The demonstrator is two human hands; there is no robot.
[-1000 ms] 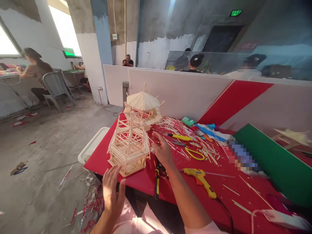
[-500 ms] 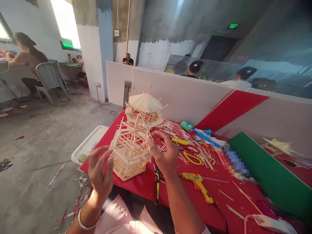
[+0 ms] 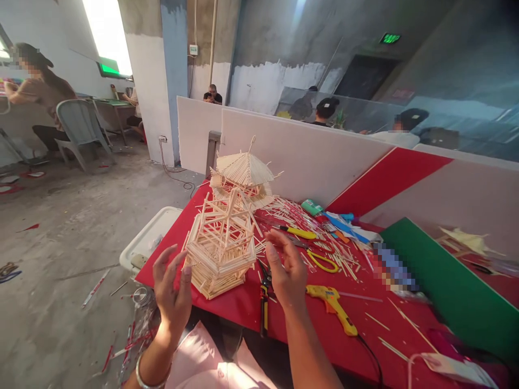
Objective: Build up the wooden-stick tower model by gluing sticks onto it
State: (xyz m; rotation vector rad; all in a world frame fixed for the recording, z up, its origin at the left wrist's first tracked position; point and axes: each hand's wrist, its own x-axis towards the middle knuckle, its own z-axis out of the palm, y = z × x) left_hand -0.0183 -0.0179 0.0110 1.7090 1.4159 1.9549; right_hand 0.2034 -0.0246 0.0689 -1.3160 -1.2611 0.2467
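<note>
A pale stick-built pavilion model [image 3: 222,254], many-sided with an open roof frame, stands at the front left of the red table. My left hand [image 3: 173,283] is held beside its left front edge, fingers apart and holding nothing. On the other side, my right hand [image 3: 287,267] is raised just off the model, its fingers curved but apart, with nothing in it. Right behind the frame rises a second stick model [image 3: 245,172] with a closed, pointed roof. Pliers with black and yellow handles [image 3: 264,308] lie between the front model and my right forearm.
On the red table [image 3: 405,324] are a yellow glue gun [image 3: 334,308], yellow-handled scissors [image 3: 322,260], a yellow-handled tool [image 3: 300,232] and scattered sticks [image 3: 284,213]. A green board [image 3: 446,292] leans at the right. White partition panels [image 3: 284,146] stand behind; other people sit farther off.
My right hand has moved right, away from the front model, leaving a wider gap. My left hand has shifted slightly right and stays open. The view has shifted a little.
</note>
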